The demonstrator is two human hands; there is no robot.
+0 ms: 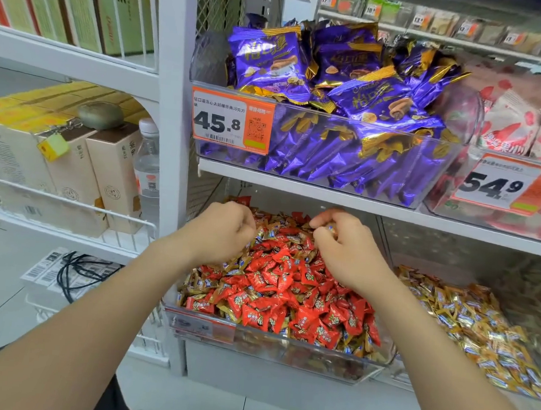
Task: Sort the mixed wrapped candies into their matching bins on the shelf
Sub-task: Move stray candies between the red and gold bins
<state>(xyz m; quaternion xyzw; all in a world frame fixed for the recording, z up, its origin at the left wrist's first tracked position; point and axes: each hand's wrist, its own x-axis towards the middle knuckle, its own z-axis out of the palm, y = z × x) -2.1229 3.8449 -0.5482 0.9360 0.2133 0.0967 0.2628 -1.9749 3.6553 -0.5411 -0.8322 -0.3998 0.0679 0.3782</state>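
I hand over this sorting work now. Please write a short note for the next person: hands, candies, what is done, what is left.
Left hand: fingers curled over the back left of the mixed bin; whether it holds candy is hidden.
Right hand: pinches what looks like a gold candy at the back of the same bin.
Things: red candies with gold ones among them fill this bin; a gold pile lies to its right.
Done: the gold pile looks all gold.
Left: many gold ones along the bin's edges, to move right.
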